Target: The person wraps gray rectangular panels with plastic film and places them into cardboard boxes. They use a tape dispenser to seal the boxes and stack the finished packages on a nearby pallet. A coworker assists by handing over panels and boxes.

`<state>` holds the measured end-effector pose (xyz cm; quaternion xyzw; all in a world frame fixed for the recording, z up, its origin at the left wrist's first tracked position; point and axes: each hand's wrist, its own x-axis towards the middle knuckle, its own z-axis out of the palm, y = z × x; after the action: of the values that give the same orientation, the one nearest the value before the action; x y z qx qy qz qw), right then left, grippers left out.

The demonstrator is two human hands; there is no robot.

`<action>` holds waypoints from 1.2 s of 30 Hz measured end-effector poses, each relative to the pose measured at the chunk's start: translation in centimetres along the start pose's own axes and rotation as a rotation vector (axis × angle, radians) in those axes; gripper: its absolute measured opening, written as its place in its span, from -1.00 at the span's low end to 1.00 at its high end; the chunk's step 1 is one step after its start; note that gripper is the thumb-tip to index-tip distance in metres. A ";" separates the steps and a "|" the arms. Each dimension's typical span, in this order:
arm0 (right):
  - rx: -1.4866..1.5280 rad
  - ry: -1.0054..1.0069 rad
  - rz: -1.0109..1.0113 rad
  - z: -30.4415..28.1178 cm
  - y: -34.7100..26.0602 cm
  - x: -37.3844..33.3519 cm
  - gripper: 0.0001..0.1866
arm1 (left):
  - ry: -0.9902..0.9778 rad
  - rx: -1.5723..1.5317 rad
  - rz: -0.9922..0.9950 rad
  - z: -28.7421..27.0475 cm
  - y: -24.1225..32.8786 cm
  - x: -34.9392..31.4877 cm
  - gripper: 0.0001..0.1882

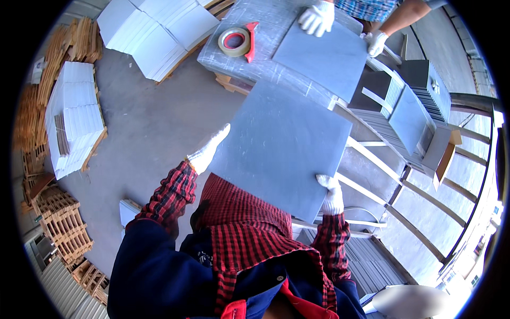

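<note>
A large square grey tile (pixel 279 149) is held in front of my body, its broad face turned up. My left hand (pixel 209 150), in a white knit glove, grips its left edge. The white-gloved right hand (pixel 331 194) clasps the lower right edge, thumb on top and the other fingers mostly hidden beneath. Just beyond lies a similar grey tile (pixel 324 56) on a film-wrapped table (pixel 212 58). A co-worker's gloved hand (pixel 317 18) rests on that tile, and their other hand (pixel 376 42) is at its right corner.
A tape roll (pixel 234 41) and a red-handled tool (pixel 251 42) lie on the table. Racked tiles (pixel 409 114) stand right, near a metal rail frame (pixel 422 191). White stacked sheets (pixel 154 34) and wooden pallets (pixel 61 223) are left. More stacked tiles (pixel 366 260) sit beside my right arm.
</note>
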<state>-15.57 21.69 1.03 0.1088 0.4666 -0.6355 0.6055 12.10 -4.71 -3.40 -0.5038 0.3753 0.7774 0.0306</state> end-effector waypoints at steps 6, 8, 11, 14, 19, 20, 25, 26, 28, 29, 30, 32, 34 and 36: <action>0.229 0.100 0.030 0.1 2.2 5.6 -0.52 | 0.044 -0.095 0.074 -0.5 5.2 0.4 -0.26; 0.242 0.135 0.024 1.4 1.7 5.6 -0.51 | -0.011 -0.353 0.015 -1.0 5.4 1.1 -0.24; 0.241 0.174 -0.002 2.9 0.1 5.4 -0.50 | -0.063 -0.688 0.016 1.3 7.9 -1.1 -0.20; 0.180 0.251 -0.001 3.7 -1.0 5.3 -0.52 | -0.083 -0.930 0.174 3.6 7.9 -1.3 -0.18; 0.154 0.264 -0.040 4.5 -1.6 4.3 -0.64 | 0.301 -0.730 0.887 6.8 8.8 1.4 -0.32; 0.142 0.282 -0.059 4.2 -1.6 4.3 -0.64 | 0.236 -0.800 0.821 6.6 9.0 1.3 -0.32; -1.069 0.526 -0.270 5.0 -4.6 1.8 -0.41 | 0.300 -0.691 0.758 6.7 9.3 1.4 -0.29; -1.576 0.420 -0.548 5.0 -5.5 1.6 -0.37 | 0.311 -0.739 0.748 6.9 9.3 1.7 -0.29; -1.609 -0.201 -0.535 7.7 -7.9 0.4 -0.40 | 0.344 -0.756 0.747 7.0 9.5 1.8 -0.27; -1.479 -0.515 -0.441 9.0 -8.5 0.5 -0.40 | 0.361 -0.728 0.758 7.1 9.7 1.8 -0.26; -1.471 -0.626 -0.486 10.9 -8.5 0.3 -0.40 | 0.377 -0.691 0.772 7.3 10.0 1.8 -0.25; -1.538 -0.832 -0.599 14.9 -7.6 1.3 -0.38 | 0.358 -0.813 0.729 7.8 10.5 1.5 -0.24; -1.516 -1.006 -0.724 17.9 -6.7 4.2 -0.38 | 0.363 -0.933 0.682 8.1 10.8 0.9 -0.22; -1.443 -1.106 -0.825 19.5 -6.1 7.7 -0.37 | 0.381 -1.052 0.614 8.8 11.6 0.3 -0.21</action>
<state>-14.47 1.44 9.01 -0.7667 0.3947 -0.3220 0.3908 0.32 -7.78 4.62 -0.4503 0.0695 0.7277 -0.5126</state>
